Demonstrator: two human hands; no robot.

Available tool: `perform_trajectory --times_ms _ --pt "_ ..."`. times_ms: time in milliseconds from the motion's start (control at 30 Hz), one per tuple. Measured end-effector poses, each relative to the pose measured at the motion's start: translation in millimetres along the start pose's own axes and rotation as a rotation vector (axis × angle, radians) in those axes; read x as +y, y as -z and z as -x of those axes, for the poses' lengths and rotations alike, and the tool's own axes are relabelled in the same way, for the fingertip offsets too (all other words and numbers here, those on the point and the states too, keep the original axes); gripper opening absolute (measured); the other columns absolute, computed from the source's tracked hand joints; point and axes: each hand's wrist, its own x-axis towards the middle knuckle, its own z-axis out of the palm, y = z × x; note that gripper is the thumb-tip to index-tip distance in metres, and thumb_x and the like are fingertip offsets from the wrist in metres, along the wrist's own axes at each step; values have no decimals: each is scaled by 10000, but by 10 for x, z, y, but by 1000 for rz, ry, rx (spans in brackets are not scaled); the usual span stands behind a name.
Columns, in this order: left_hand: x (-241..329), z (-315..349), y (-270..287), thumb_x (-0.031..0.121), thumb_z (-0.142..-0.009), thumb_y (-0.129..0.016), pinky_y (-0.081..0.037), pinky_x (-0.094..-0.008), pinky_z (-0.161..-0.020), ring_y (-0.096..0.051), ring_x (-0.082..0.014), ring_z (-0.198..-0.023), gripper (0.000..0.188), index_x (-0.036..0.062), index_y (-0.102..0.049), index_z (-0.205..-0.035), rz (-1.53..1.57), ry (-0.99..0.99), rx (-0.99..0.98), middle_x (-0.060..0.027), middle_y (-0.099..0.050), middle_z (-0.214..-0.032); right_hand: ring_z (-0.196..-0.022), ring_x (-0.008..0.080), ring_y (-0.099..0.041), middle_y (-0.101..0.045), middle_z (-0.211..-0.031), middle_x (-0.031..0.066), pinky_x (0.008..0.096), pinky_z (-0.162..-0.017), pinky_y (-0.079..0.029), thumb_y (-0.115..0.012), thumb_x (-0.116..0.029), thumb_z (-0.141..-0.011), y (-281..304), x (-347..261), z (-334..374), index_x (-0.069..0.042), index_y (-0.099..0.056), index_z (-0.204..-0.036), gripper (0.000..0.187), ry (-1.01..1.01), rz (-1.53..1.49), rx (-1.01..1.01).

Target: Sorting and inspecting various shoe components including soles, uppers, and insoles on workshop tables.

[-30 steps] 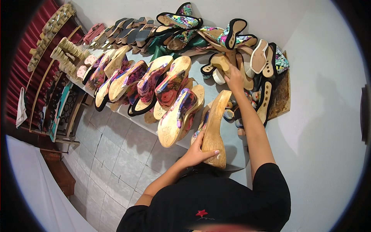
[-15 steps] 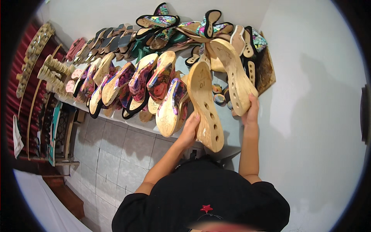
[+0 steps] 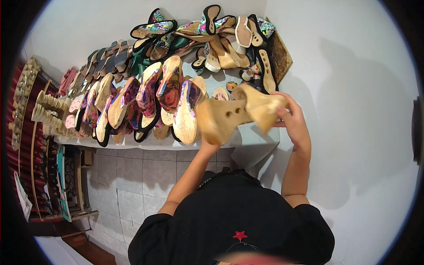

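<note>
Two pale wooden wedge shoe soles are held up in front of the table, both smeared by motion. My left hand (image 3: 211,145) is closed under the left wooden sole (image 3: 214,121), which shows round holes. Most of its fingers are hidden behind the wood. My right hand (image 3: 290,115) grips the right wooden sole (image 3: 259,106) by one end, its thumb on the near face. The two soles are close together and overlap in view; whether they touch, I cannot tell. Just left of them stands a floral-strapped wooden sandal (image 3: 186,115) on the table.
A row of floral wedge sandals (image 3: 148,95) lines the front of the white-covered table (image 3: 260,139). Behind them lie dark sandals (image 3: 121,59), colourful black-edged sandals (image 3: 154,29) and loose wooden soles (image 3: 229,55). A white wall (image 3: 344,110) rises close at right. Shelving (image 3: 73,185) stands at left.
Both soles have been turned from long upright poses to tilted, sideways ones and brought closer together. My left hand has moved slightly left. The whole view has shifted, with the table contents sitting further left.
</note>
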Motion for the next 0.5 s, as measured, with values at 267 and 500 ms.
perform_trajectory --times_ms 267,500 --pt "12 96 43 38 -739 -666 -432 -271 -834 -507 -145 -1016 483 30 -404 -1145 357 73 -19 -72 -536 -1075 -682 106 -507 -523 -792 48 244 -613 -431 -766 -256 -634 -118 -1 -91 -7 -530 -1039 531 412 898 -165" --pt "-111 171 -105 210 -905 -488 -380 -284 -905 -473 -134 -1066 377 12 -394 -1212 517 123 -70 -70 -500 -1164 -659 123 -489 -513 -712 62 277 -623 -421 -700 -372 -690 -376 243 -238 -6 -469 -803 447 280 527 -203"
